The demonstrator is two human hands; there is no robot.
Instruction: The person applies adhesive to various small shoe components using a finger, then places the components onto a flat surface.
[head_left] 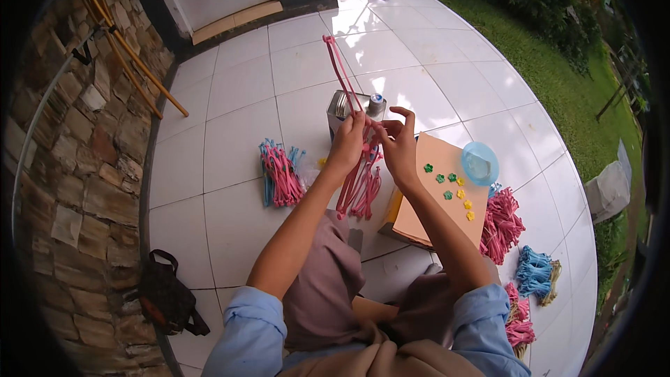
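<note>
My left hand [347, 143] is closed around long, thin pink strips [340, 66] with knobbed ends, which stick up past my fist. Close beside it, my right hand [399, 150] pinches the same pink work with thumb and fingertips, its index finger raised and bent. More pink strips [357, 188] hang below both hands, over the floor between my knees; I cannot tell how they are joined. Just behind my hands stands a metal can [336, 106] with a small blue-topped cap or bottle [377, 101] at its right.
Right of me, a cardboard-topped box [415, 213] bears green [428, 168] and yellow flower pieces [470, 216] and a light-blue bowl [465, 160]. Pink [501, 227] and blue bundles [534, 271] lie beyond. A pink-and-blue bundle [283, 178] lies left, a dark bag [167, 293] by the stone wall.
</note>
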